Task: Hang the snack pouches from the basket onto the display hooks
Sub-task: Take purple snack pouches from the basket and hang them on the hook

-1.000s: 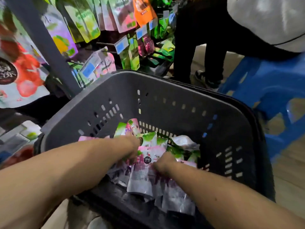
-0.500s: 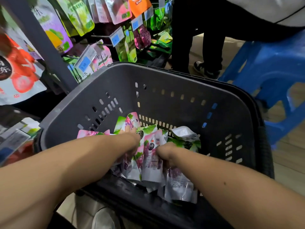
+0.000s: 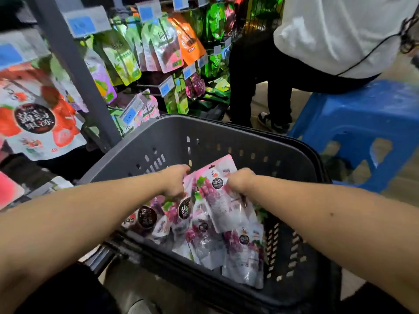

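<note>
Hands, two: my left hand (image 3: 174, 182) and right hand (image 3: 241, 181) each curl round the top of a bunch of grape pouches (image 3: 221, 200). I hold it above the loose ones in the grey basket (image 3: 249, 130), hanging holes uppermost, ready, I judge, for the display hooks (image 3: 147, 86) at left.

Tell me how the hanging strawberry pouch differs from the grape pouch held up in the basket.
The strawberry pouch shows red fruit; the grape pouch shows purple fruit on pink. The strawberry pouch hangs untouched on the display; the grape pouch is tilted inside the basket, gripped by the right hand. Both carry a dark round label.
</note>
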A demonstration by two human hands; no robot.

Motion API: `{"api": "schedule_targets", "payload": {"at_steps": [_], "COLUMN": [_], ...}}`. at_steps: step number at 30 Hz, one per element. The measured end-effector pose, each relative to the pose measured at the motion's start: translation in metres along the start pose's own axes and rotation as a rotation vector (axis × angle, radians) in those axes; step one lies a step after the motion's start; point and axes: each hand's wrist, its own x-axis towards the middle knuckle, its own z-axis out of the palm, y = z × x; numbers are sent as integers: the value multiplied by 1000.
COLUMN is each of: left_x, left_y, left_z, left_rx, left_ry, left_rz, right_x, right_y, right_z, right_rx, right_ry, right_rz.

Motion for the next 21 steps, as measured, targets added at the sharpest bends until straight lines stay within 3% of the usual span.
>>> {"api": "schedule_targets", "payload": {"at_steps": [2, 5, 10, 14, 17, 21], "left_x": [-13, -29, -52, -62, -68, -69], "left_y": [-10, -33, -47, -54, -54, -48], "left_z": [-21, -42, -56, -57, -61, -68], "left_rx": [-30, -208, -475, -540, -786, -951], "left_ry": [96, 213, 220, 129, 29, 29], "left_rz": [-12, 1, 35, 94, 104, 153], "right_x": [-7, 6, 2, -7, -12, -20], "right_y": [-11, -6, -6, -5, -6, -11], "right_z": [-14, -25, -30, -38, -38, -38], "right_rx": [309, 494, 675, 657, 594, 437], "right_ry": [-40, 17, -123, -162, -179, -305], "right_rz": [18, -41, -121, -261, -294, -381]}}
